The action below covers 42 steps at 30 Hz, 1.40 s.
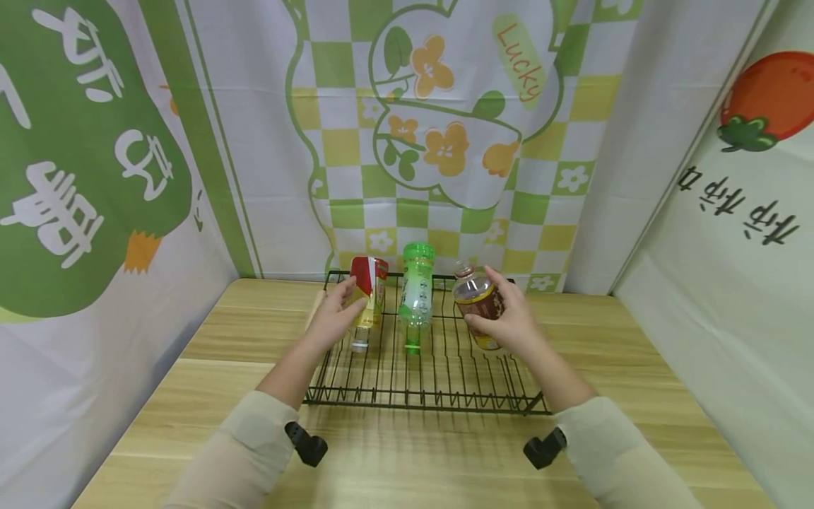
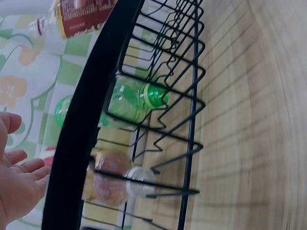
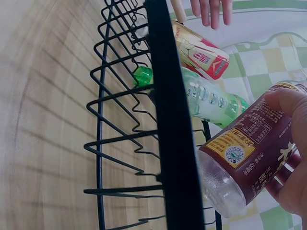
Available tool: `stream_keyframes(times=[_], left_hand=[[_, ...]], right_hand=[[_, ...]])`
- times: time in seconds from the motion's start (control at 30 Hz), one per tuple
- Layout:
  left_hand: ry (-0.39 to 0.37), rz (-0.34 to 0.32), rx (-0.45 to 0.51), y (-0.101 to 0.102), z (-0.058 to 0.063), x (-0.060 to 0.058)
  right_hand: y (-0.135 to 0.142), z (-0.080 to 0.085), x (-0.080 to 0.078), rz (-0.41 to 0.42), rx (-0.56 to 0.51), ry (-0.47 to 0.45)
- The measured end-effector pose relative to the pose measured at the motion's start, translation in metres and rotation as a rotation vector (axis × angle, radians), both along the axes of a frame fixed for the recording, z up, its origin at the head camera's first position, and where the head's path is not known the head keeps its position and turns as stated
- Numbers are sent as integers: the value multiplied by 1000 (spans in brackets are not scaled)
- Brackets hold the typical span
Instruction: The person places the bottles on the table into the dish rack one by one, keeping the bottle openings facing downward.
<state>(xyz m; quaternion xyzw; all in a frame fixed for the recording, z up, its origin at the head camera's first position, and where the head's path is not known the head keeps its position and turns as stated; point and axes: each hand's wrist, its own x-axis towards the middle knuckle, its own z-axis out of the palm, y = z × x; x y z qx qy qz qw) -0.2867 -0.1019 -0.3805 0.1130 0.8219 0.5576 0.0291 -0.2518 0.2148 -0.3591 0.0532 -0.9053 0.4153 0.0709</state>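
My right hand [image 1: 514,322] grips a clear plastic bottle with a dark brown label [image 1: 490,305] round its body, tilted with its neck up, over the right part of a black wire rack [image 3: 175,120]. My left hand [image 1: 332,314] has its fingers extended beside a red and yellow labelled bottle [image 3: 201,51]; the right wrist view shows these fingers apart from it. That bottle leans in the rack, its white cap [image 2: 140,182] downward. Between the hands, a green-tinted bottle [image 1: 417,290] also stands cap down among the wires.
The rack sits on a wood-grain table [image 1: 413,459]. A patterned curtain [image 1: 445,141] hangs close behind it, with printed cloths at the left [image 1: 83,155] and right [image 1: 731,283]. Both sleeves carry a black wrist mount, such as the left mount [image 1: 307,444].
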Motion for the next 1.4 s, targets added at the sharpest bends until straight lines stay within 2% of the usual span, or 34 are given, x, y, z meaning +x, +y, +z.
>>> stream_keyframes(times=[0.13, 0.23, 0.33, 0.47, 0.73, 1.03, 1.2, 1.4], left_hand=[[-31, -30, -10, 10, -1, 3], [-41, -49, -6, 19, -3, 3], [-25, -78, -2, 27, -3, 4], [-19, -117, 5, 38, -1, 7], [-51, -123, 40, 54, -2, 10], [-90, -190, 91, 66, 3, 14], [-120, -216, 83, 70, 2, 15], [-104, -219, 51, 71, 1, 15]], right_hand=[[-5, -3, 0, 6, 57, 3], [-10, -7, -1, 30, 32, 2], [-15, -12, 1, 69, 18, 8], [-21, -15, 4, 101, 64, 24], [-32, -19, 8, 145, 125, 25], [-41, -25, 9, 202, 184, 80], [-45, -26, 11, 237, 212, 81], [-47, -26, 12, 259, 257, 89]])
